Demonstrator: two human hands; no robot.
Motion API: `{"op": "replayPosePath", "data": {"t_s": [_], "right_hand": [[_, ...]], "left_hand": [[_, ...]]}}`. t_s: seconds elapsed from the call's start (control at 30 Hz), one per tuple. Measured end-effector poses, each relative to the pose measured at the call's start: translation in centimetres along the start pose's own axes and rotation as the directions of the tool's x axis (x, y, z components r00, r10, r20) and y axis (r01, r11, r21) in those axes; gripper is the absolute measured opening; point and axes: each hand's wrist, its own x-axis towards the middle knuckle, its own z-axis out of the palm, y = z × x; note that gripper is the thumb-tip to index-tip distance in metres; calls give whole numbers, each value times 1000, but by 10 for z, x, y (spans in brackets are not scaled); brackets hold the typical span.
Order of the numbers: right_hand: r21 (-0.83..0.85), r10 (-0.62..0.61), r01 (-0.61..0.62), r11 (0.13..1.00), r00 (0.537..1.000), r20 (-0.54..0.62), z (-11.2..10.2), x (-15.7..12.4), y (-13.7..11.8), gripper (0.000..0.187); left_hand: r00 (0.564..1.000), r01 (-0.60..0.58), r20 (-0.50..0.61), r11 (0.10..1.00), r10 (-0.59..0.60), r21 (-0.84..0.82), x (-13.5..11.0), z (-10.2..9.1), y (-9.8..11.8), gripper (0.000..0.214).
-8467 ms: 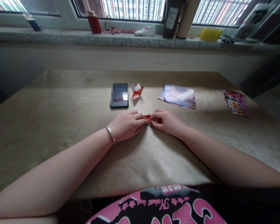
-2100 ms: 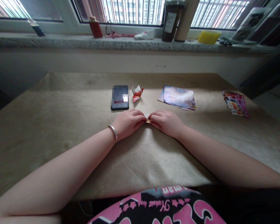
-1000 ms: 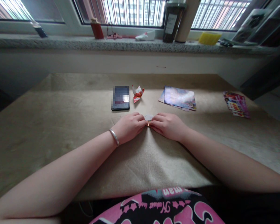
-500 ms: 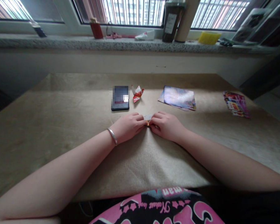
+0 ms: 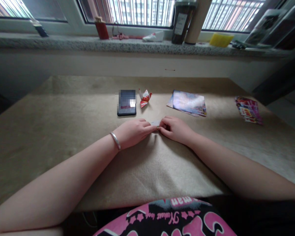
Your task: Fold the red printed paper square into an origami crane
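Observation:
Both my hands meet at the middle of a table covered in beige cloth (image 5: 64, 124). My left hand (image 5: 132, 131), with a silver bangle on the wrist, and my right hand (image 5: 175, 128) pinch a small folded piece of paper (image 5: 155, 124) between their fingertips. Only a pale sliver of it shows; the rest is hidden by my fingers. The paper rests low on the cloth. A finished red and white folded paper figure (image 5: 145, 97) stands just beyond my hands, beside a dark phone (image 5: 127, 102).
A stack of colourful square papers (image 5: 188, 103) lies to the right of the figure, and a pink printed packet (image 5: 248, 109) lies further right. The stone window sill (image 5: 127, 46) holds a red cup, a dark bottle, a cardboard tube and a yellow box.
The paper piece showed red earlier and now shows a pale side. My hands stay together in the same spot, with the fingers shifting slightly on the fold.

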Motion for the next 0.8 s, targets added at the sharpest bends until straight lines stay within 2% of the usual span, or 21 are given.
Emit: {"op": "replayPosePath", "data": {"t_s": [0.37, 0.8], "right_hand": [[-31, 79, -79, 996, 997, 14, 0, 4, 2, 16], [-102, 93, -91, 991, 996, 13, 0, 5, -3, 16]], "left_hand": [[1000, -22, 9, 996, 21, 86, -2, 2, -1, 28], [998, -29, 57, 989, 21, 143, 0, 0, 4, 27]]}}
